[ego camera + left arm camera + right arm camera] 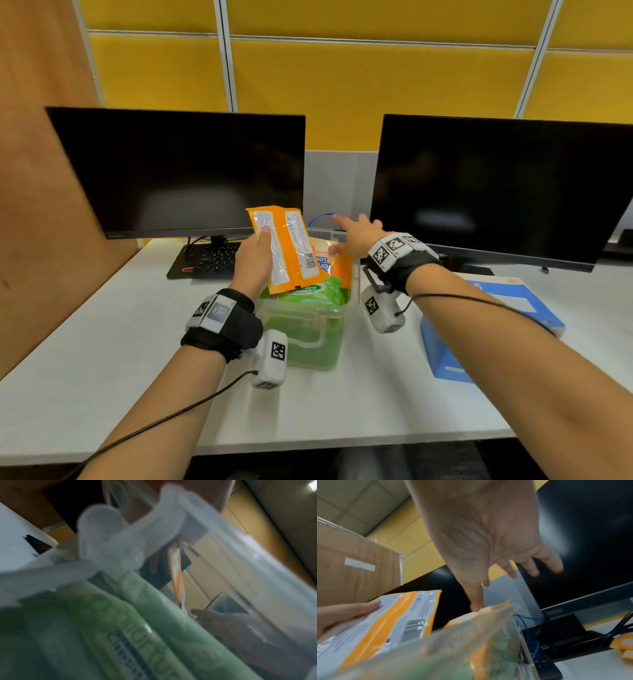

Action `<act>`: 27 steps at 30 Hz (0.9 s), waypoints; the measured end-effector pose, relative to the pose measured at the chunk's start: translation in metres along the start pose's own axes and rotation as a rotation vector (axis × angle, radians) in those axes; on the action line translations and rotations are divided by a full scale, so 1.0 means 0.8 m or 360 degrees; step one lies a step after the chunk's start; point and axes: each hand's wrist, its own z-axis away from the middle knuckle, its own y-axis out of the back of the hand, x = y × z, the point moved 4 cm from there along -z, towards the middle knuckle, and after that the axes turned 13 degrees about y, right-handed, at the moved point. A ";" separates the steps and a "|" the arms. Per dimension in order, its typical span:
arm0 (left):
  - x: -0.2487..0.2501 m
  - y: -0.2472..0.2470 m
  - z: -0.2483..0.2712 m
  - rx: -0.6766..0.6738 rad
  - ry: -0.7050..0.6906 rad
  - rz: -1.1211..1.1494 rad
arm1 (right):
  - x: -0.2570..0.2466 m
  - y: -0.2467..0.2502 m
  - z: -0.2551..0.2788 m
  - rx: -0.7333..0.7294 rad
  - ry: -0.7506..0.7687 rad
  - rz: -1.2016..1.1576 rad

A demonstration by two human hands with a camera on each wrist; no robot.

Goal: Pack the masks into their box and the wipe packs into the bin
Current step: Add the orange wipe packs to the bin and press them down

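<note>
Got my left hand wrapped round the edge of a flat orange plastic wipe pack with white label panels, thumb on top, holding it tilted just above the clear plastic bin with the latch handle. I'm guessing the tilt is so it can slide in on edge next to what's already there, since the bin looks pretty stuffed: green wipe packs up front near my wrists and another orange pack at the far end, under my right hand.

The right hand has its fingers spread out flat and isn't gripping anything; the thumb tip looks like it's touching that far orange pack, probably nudging it back to make room. Can't say for sure it's actually pressing.

The flat blue cardboard mask box sits off to the outside of my right forearm, which covers part of it, so I can't tell whether it's open or whether any masks are inside. No loose masks anywhere I can see. The left wrist camera is mostly blur through the bin wall.
</note>
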 end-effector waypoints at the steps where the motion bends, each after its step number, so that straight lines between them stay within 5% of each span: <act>1: 0.001 0.001 0.001 0.0025 -0.0008 0.0004 | 0.012 -0.003 0.002 0.0141 -0.0135 -0.0189; 4: 0.002 0.012 0.002 0.0134 0.0004 0.0178 | 0.031 -0.022 0.011 0.0306 -0.0215 -0.0789; 7: 0.006 0.009 0.018 0.0119 -0.0060 0.0178 | 0.016 -0.044 0.024 0.0178 -0.0058 -0.0731; 11: 0.016 -0.030 0.054 0.0059 -0.0282 0.0034 | -0.002 -0.053 0.030 0.0282 -0.0059 -0.0963; 14: 0.018 -0.059 0.068 0.0101 -0.0415 -0.0018 | -0.004 -0.066 0.035 0.0331 -0.0031 -0.1624; 16: 0.019 -0.071 0.071 0.0128 -0.0471 -0.0146 | 0.021 -0.086 0.040 0.0452 -0.0260 -0.1889; 19: 0.024 -0.080 0.071 0.0161 -0.0508 -0.0251 | 0.084 -0.113 0.062 0.0598 -0.0673 -0.1403; 25: 0.022 -0.093 0.066 0.0386 -0.0594 -0.0548 | 0.157 -0.131 0.071 0.0518 -0.0762 -0.1010; 27: 0.025 -0.092 0.056 0.0336 -0.0517 -0.0341 | 0.180 -0.132 0.071 0.0496 -0.0918 -0.0858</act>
